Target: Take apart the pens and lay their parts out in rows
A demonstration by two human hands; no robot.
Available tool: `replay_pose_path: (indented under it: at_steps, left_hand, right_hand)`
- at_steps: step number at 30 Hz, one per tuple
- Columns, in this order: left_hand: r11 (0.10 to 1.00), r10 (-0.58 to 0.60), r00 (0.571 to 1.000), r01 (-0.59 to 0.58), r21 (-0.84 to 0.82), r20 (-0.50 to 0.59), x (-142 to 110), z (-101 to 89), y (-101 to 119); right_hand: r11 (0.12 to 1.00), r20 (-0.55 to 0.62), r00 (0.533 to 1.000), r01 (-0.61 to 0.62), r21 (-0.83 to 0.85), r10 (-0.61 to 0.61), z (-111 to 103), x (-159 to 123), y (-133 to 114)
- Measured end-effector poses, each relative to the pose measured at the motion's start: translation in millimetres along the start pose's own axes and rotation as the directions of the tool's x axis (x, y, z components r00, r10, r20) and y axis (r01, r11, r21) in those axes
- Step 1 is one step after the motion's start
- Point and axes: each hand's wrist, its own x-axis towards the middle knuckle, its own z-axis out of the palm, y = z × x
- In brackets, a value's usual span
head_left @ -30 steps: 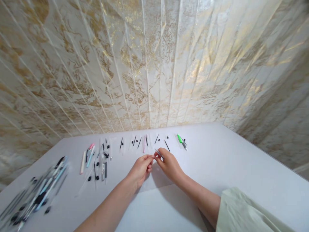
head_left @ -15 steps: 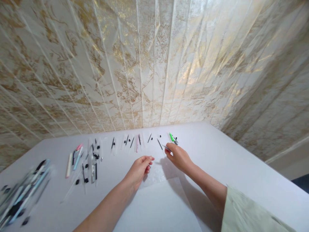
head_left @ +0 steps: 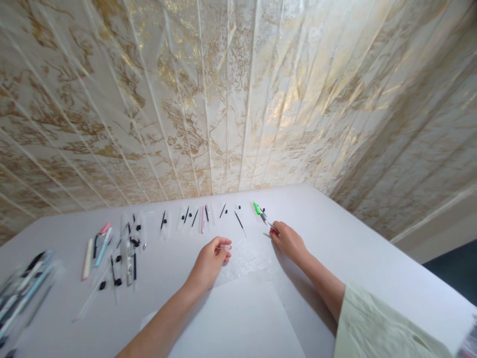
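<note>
My left hand (head_left: 210,261) is closed, thumb against fingers, pinching a thin clear plastic piece (head_left: 224,246) above a crinkled clear plastic sheet (head_left: 244,253). To its right, my right hand (head_left: 288,239) is closed on a thin, dark grey stick-like pen part (head_left: 275,228), mostly hidden by the fingers. Just beyond that hand lie a green pen piece (head_left: 257,208) and a grey pen piece (head_left: 264,218). Between the hands, farther back, lies a thin black pen refill (head_left: 239,219).
Black refills, small black caps (head_left: 239,207) and a pink pen tube (head_left: 202,219) line the white table's back. Several pens and pen parts (head_left: 128,263) lie at left, with a larger pile (head_left: 22,293) at far left. White paper (head_left: 238,318) lies in front of me.
My right hand has moved right and away from my left hand, carrying the grey pen part near the green piece. The view has turned slightly right.
</note>
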Motion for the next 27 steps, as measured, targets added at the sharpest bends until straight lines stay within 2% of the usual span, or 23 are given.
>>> replay_pose_path:
  at_steps: [4, 7, 10, 13, 16, 19, 23, 27]
  left_hand:
    - [0.989, 0.137, 0.991, -0.137, 0.053, -0.001, 3.2, 0.4, -11.3]
    - [0.981, 0.177, 0.984, -0.176, 0.077, -0.006, 2.3, -1.0, -14.2]
    - [0.978, 0.193, 0.981, -0.191, 0.089, -0.014, -1.1, -1.2, -6.4]
    - [0.957, 0.230, 0.973, -0.228, 0.179, 0.007, -3.5, 5.6, 11.3]
    - [0.919, 0.272, 0.955, -0.293, 0.263, 0.116, 0.2, 24.5, 30.7]
    - [0.886, 0.309, 0.925, -0.364, 0.285, 0.222, 13.1, 53.6, 40.4]
    - [0.846, 0.281, 0.925, -0.365, 0.389, 0.256, 39.2, 91.7, 35.6]
    - [0.797, 0.293, 0.912, -0.399, 0.453, 0.287, 59.2, 110.9, 29.7]
  right_hand:
    - [0.996, 0.047, 0.998, 0.039, 0.084, -0.043, -6.0, 3.3, 8.9]
    - [0.989, 0.054, 0.998, 0.021, 0.149, -0.029, -16.0, 3.2, 12.1]
    - [0.972, 0.053, 0.999, -0.021, 0.233, 0.009, -24.1, 0.1, 13.0]
    - [0.957, 0.069, 0.998, -0.035, 0.289, 0.016, -23.9, -3.8, 14.7]
    - [0.946, 0.071, 0.997, -0.059, 0.318, 0.039, -16.6, -5.7, 17.6]
    - [0.945, 0.016, 0.998, -0.065, 0.321, 0.064, -8.9, -6.0, 19.3]
    - [0.944, -0.037, 0.998, -0.043, 0.328, 0.058, -4.7, -6.7, 20.6]
    - [0.936, -0.053, 0.997, -0.034, 0.351, 0.056, -4.6, -7.4, 23.7]
